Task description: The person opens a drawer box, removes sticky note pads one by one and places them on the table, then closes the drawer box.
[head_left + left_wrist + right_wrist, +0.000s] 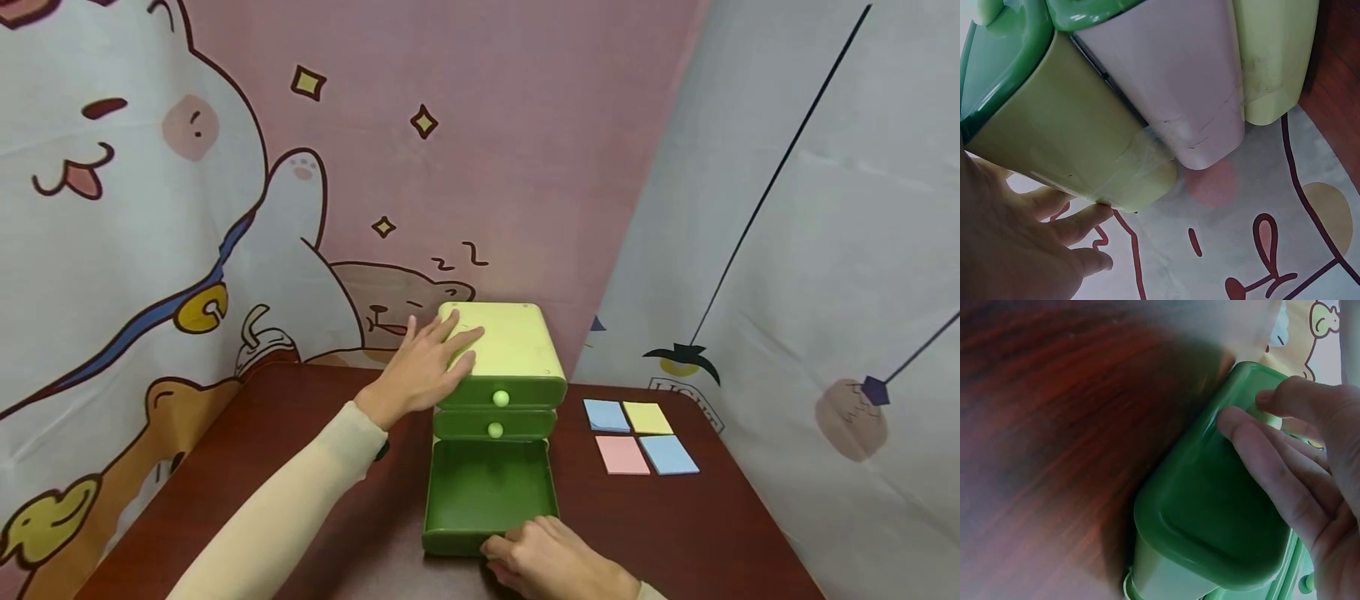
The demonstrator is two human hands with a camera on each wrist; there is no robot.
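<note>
A small three-tier drawer cabinet with a pale yellow top and green drawer fronts stands on the table. Its bottom drawer is pulled out, showing a bare green inside; the upper two drawers are in. My left hand rests on the left part of the cabinet top with fingers spread. In the left wrist view, that hand lies along the top tier. At the front of the bottom drawer, my right hand pinches the drawer knob between thumb and fingers, as the right wrist view shows.
Right of the cabinet lie sticky note pads: two blue, one yellow and one pink. The dark red-brown table backs onto a cartoon-printed cloth. Clear tape crosses the cabinet's side.
</note>
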